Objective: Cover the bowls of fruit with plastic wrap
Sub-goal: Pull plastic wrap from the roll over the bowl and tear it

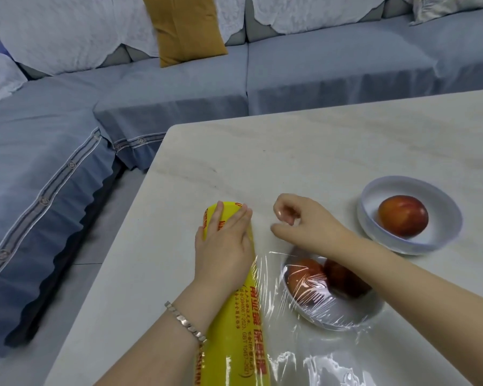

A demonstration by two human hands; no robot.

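Note:
A long yellow roll of plastic wrap lies on the pale table. My left hand presses flat on the roll's far end with straight fingers. A clear sheet of wrap runs from the roll to the right over a white bowl that holds two reddish fruits. My right hand hovers beyond that bowl with fingers curled, pinching the far edge of the sheet. A second white bowl stands uncovered at the right with one red fruit in it.
A blue-grey sofa wraps around the table's left and far sides, with a mustard cushion and white lace covers. Grey floor shows between the sofa and the table's left edge. A silver bracelet is on my left wrist.

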